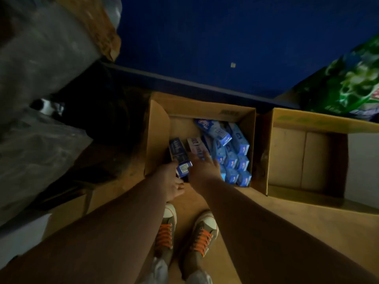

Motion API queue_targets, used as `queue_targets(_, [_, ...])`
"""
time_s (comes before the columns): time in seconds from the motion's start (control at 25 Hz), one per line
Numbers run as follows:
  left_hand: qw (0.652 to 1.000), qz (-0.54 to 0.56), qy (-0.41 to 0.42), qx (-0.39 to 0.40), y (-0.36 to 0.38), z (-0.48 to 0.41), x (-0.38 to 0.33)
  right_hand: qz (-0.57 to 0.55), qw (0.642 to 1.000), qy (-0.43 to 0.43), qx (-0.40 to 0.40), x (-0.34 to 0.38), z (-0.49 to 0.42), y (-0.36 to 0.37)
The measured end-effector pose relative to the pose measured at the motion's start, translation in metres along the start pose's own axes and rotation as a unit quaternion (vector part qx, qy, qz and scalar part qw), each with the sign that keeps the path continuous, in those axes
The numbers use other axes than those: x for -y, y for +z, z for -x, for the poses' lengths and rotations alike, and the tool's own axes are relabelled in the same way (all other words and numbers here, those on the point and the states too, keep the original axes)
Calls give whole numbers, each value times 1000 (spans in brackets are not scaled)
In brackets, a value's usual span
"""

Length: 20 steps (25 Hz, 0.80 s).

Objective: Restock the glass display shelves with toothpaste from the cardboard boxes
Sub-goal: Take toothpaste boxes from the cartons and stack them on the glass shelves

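Observation:
An open cardboard box [158, 128] sits on the floor in front of my feet, holding several blue toothpaste cartons [235, 158] stacked on its right side. My left hand [170, 181] grips the near end of a dark blue toothpaste carton [179, 155] at the box's left side. My right hand [202, 169] reaches into the box with fingers spread, over a pale carton [194, 145] beside the dark one. Whether it touches that carton I cannot tell.
A second cardboard box [287, 152] stands open to the right with nothing visible inside. A green printed bag [348, 78] lies behind it. A blue wall [225, 37] runs along the back. Plastic-wrapped bundles [41, 58] crowd the left. My shoes [184, 232] stand on flattened cardboard.

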<state>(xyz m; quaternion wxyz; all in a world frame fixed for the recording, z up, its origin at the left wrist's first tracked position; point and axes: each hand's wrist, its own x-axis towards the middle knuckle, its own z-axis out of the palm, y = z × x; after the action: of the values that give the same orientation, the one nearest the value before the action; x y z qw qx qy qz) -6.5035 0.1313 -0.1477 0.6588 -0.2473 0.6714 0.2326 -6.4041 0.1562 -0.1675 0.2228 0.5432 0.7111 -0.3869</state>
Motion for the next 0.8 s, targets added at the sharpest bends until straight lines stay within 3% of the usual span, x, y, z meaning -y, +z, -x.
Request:
queue_targets(0.16, [1000, 15, 19, -18, 4, -4, -4, -49, 998, 1, -28, -1, -2, -6])
queue_targets(0.36, [1000, -10, -2, 1, 6, 46, -19, -245, 965, 85, -34, 4, 23, -54])
queue_targets(0.4, [1000, -6, -2, 6, 7, 62, -22, -280, 955, 92, -21, 7, 30, -67])
queue_targets(0.52, [1000, -4, 8, 28, 8, 116, -25, -443, 878, 177, 25, 25, 63, -111])
queue_targets(0.64, [997, -14, 43, 60, 10, 180, -27, -473, 861, 184, 29, 47, 103, -161])
queue_targets(0.8, [988, -66, 93, 109, 21, 267, -30, -457, 878, 137, -22, 64, 159, -241])
